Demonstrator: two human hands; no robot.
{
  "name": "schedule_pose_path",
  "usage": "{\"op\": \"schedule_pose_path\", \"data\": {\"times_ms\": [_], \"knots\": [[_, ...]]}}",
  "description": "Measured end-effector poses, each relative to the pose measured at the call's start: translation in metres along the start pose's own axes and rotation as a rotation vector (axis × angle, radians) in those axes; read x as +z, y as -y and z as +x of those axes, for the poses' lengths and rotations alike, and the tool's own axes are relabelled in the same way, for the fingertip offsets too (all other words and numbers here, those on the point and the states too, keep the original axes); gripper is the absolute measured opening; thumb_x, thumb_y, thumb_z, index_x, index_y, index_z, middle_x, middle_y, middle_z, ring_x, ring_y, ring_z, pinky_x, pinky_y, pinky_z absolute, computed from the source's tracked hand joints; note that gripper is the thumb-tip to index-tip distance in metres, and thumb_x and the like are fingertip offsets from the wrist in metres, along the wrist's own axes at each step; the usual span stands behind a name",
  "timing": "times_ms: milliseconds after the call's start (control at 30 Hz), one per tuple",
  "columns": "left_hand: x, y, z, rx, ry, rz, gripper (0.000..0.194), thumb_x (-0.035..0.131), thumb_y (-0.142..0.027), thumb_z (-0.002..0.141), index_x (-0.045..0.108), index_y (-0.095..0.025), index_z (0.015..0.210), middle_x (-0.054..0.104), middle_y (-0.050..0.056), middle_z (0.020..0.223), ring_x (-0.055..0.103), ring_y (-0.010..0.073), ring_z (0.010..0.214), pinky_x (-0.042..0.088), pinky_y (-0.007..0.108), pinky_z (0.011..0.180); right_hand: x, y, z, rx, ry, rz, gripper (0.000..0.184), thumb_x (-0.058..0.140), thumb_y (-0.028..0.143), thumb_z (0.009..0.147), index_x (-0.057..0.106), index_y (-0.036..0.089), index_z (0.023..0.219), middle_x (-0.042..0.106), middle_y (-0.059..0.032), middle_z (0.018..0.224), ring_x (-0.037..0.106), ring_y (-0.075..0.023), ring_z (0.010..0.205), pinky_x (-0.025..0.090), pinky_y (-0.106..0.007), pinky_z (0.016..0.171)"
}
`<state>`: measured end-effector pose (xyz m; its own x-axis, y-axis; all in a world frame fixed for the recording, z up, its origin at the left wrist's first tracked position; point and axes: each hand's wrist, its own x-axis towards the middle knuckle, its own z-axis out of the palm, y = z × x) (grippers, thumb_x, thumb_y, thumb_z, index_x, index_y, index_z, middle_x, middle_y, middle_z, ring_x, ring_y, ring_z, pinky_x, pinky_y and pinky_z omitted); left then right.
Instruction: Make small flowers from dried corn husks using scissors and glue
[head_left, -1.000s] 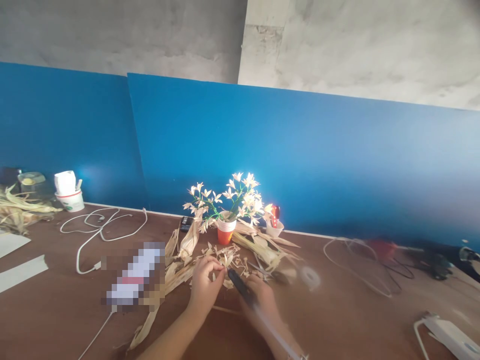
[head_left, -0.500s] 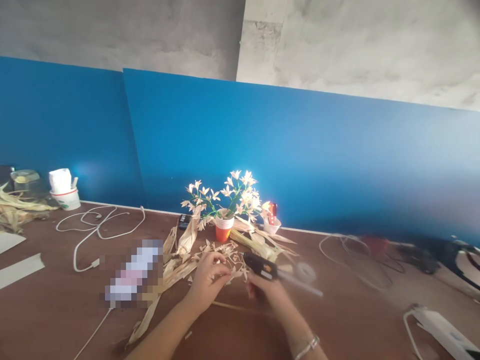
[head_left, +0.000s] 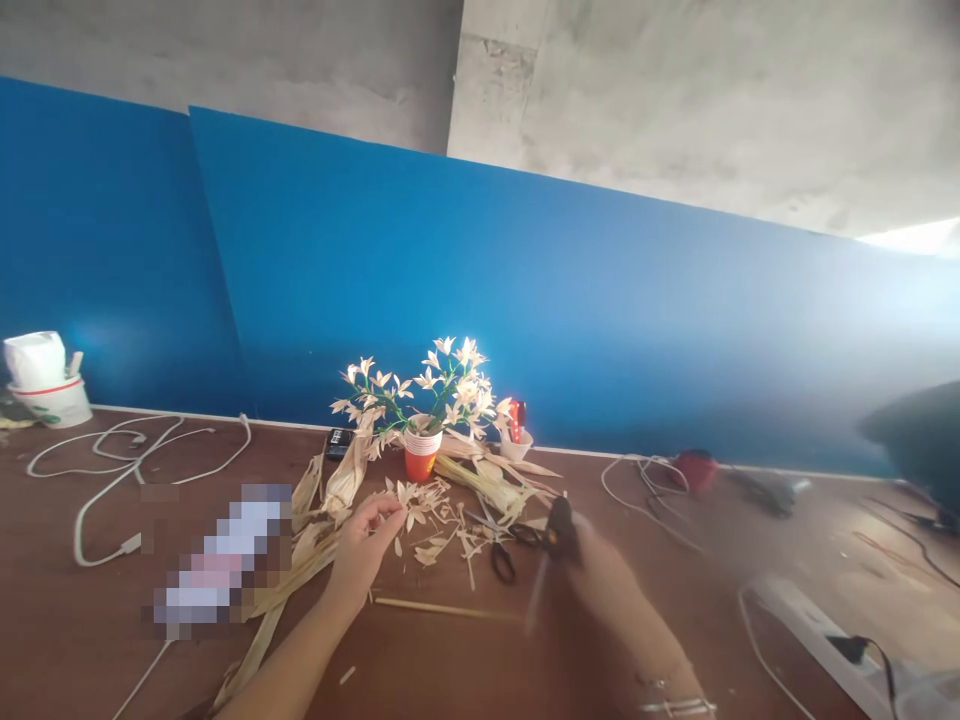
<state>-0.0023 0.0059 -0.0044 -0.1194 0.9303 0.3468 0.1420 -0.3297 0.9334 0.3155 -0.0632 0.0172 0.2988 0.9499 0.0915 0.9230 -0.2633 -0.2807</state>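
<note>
Already, many pale flowers [head_left: 471,388] stand in the red paper cup [head_left: 421,460], far middle of the table [head_left: 427,672]; one loose flower [head_left: 413,507], not yet there, is pinched in my left fingers [head_left: 381,505]. My right fingers [head_left: 583,545] grip a blurred glue gun [head_left: 557,530]. The cup's yellow mark is unreadable.

Head camera looks forward, down across table [head_left: 442,670] to blue partition [head_left: 525,290]; left hand [head_left: 366,530], right hand [head_left: 596,565] near, low in view.

Pale pointed-petalled flower [head_left: 412,504] in left hand [head_left: 367,532], blurred black glue gun [head_left: 559,532] in right hand [head_left: 600,565]
</note>
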Motion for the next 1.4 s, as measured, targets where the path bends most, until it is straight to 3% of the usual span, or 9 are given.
{"op": "schedule_pose_path", "data": {"times_ms": [167, 300, 400, 500, 633, 733, 1067, 1200, 1400], "knots": [[-0.001, 0.001, 0.001, -0.101, -0.073, -0.011, 0.033, 0.067, -0.051, 0.071, 0.07, -0.018, 0.074, 0.068, 0.004, 0.073, 0.06, 0.0189, 0.066, 0.046, 0.028, 0.06, -0.004, -0.017, -0.003, 0.185, 0.093, -0.181, 0.041, 0.049, 0.015, 0.078, 0.056, 0.019, 0.119, 0.064, -0.0166, 0.106, 0.062, -0.0301, 0.097, 0.043, -0.037, 0.074], [0.0, 0.003, 0.0, -0.093, -0.082, 0.021, 0.033, 0.066, -0.05, 0.072, 0.071, -0.018, 0.075, 0.068, 0.003, 0.068, 0.061, 0.0199, 0.065, 0.045, 0.028, 0.058, -0.017, 0.017, -0.009, 0.243, -0.032, -0.318, 0.026, 0.049, 0.016, 0.079, 0.065, 0.015, 0.1, 0.065, -0.0211, 0.103, 0.058, -0.0376, 0.102, 0.042, -0.047, 0.077], [0.001, 0.003, -0.001, -0.054, -0.105, 0.046, 0.032, 0.065, -0.049, 0.073, 0.071, -0.018, 0.073, 0.069, 0.004, 0.07, 0.061, 0.0195, 0.066, 0.046, 0.028, 0.058, -0.016, 0.063, -0.006, -0.019, -0.05, -0.175, 0.025, 0.047, 0.016, 0.081, 0.07, 0.022, 0.087, 0.069, -0.015, 0.099, 0.061, -0.0324, 0.097, 0.042, -0.043, 0.077], [0.001, 0.003, -0.001, -0.03, -0.11, 0.062, 0.031, 0.064, -0.048, 0.074, 0.07, -0.018, 0.071, 0.069, 0.004, 0.071, 0.061, 0.0191, 0.065, 0.047, 0.028, 0.059, 0.004, 0.111, 0.002, -0.373, 0.123, 0.074, 0.028, 0.048, 0.011, 0.08, 0.073, 0.024, 0.084, 0.073, -0.0081, 0.093, 0.064, -0.0235, 0.092, 0.042, -0.034, 0.08], [-0.001, 0.004, -0.001, -0.008, -0.098, 0.086, 0.027, 0.062, -0.044, 0.076, 0.069, -0.018, 0.071, 0.069, 0.005, 0.071, 0.062, 0.0204, 0.067, 0.049, 0.03, 0.061, 0.033, 0.146, 0.013, -0.438, 0.179, 0.082, 0.023, 0.054, 0.009, 0.075, 0.074, 0.02, 0.078, 0.073, -0.0086, 0.091, 0.063, -0.0232, 0.093, 0.041, -0.031, 0.079], [0.0, 0.005, -0.002, 0.024, -0.089, 0.113, 0.022, 0.06, -0.038, 0.077, 0.068, -0.018, 0.071, 0.069, 0.006, 0.075, 0.062, 0.0217, 0.072, 0.049, 0.031, 0.064, 0.043, 0.15, 0.018, -0.386, 0.176, 0.072, 0.016, 0.057, 0.012, 0.074, 0.072, 0.016, 0.076, 0.072, -0.0127, 0.089, 0.063, -0.0266, 0.09, 0.04, -0.032, 0.074], [0.002, 0.007, -0.007, 0.119, -0.049, 0.207, 0.017, 0.056, -0.03, 0.082, 0.063, -0.02, 0.07, 0.067, 0.004, 0.078, 0.062, 0.0219, 0.079, 0.048, 0.032, 0.07, 0.059, 0.141, 0.024, -0.396, 0.245, 0.194, 0.015, 0.057, 0.015, 0.078, 0.068, 0.018, 0.088, 0.071, -0.0051, 0.078, 0.063, -0.0181, 0.075, 0.038, -0.024, 0.063], [0.003, 0.006, -0.007, 0.11, -0.048, 0.212, 0.018, 0.056, -0.031, 0.083, 0.063, -0.02, 0.07, 0.066, 0.003, 0.077, 0.063, 0.0214, 0.078, 0.048, 0.031, 0.07, 0.059, 0.146, 0.024, -0.399, 0.253, 0.219, 0.019, 0.055, 0.007, 0.072, 0.068, 0.017, 0.082, 0.071, -0.0057, 0.08, 0.062, -0.0185, 0.078, 0.037, -0.024, 0.066], [0.003, 0.007, -0.007, 0.111, -0.022, 0.204, 0.017, 0.056, -0.03, 0.083, 0.062, -0.02, 0.071, 0.066, 0.004, 0.078, 0.063, 0.0214, 0.078, 0.048, 0.03, 0.068, 0.055, 0.15, 0.015, -0.458, 0.249, 0.255, 0.026, 0.045, 0.003, 0.077, 0.066, 0.016, 0.085, 0.068, -0.0072, 0.085, 0.06, -0.0184, 0.081, 0.038, -0.025, 0.072]]}}
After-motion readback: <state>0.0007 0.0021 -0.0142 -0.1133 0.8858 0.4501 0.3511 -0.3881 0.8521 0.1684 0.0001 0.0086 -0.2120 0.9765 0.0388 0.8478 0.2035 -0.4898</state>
